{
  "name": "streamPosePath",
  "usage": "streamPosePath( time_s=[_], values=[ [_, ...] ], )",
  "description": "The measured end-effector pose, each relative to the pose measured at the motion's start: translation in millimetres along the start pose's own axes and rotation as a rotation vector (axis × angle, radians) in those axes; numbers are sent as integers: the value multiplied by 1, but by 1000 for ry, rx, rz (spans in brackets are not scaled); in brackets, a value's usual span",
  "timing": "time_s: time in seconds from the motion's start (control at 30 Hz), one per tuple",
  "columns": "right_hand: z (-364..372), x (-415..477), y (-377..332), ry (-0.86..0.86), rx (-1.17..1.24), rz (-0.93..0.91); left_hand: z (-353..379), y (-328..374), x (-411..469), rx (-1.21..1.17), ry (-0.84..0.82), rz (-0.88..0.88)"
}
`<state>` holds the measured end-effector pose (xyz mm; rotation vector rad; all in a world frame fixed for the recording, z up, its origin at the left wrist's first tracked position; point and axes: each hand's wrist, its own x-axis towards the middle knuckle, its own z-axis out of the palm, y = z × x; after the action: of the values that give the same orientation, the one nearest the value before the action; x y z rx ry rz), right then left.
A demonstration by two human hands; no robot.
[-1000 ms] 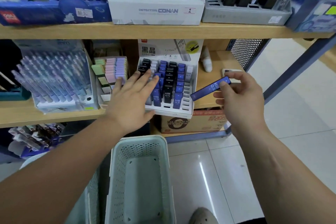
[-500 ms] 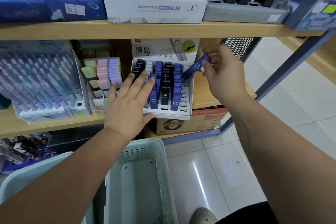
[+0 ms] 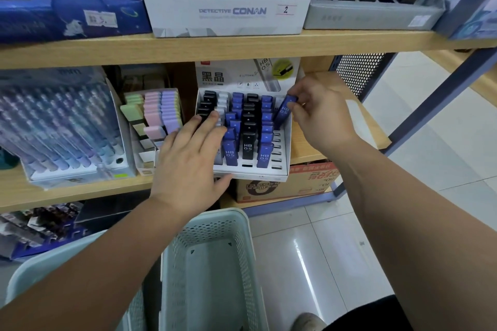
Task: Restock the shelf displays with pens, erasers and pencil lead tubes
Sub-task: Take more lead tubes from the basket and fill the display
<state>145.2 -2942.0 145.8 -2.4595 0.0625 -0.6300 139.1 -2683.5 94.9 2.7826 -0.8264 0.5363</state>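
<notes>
Head, right hand [image 3: 322, 118] pinching tube [image 3: 284, 113], display [image 3: 288, 152] edge

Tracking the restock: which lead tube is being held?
The blue tube at the display's right column, pinched by the right hand; it alone leans sideways.

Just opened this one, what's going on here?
A person is restocking a pencil lead display on the middle shelf. The right hand pinches a blue lead tube, tilted, with its lower end at the rightmost column, where the front slots are unfilled. The left hand lies flat across the tubes on the display's left side, fingers straight, apparently steadying it. A pale green basket sits below.
</notes>
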Motion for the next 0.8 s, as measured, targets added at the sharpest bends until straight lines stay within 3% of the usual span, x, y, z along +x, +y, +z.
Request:
streamPosePath(
  time_s=[0.6,0.8],
  values=[
    [11,-1,9,58,-100,-54,-5,4,1,12,-75,-8],
    [17,-5,12,-13,-73,-12,-8,5,3,52,-121,-7]
  ],
)
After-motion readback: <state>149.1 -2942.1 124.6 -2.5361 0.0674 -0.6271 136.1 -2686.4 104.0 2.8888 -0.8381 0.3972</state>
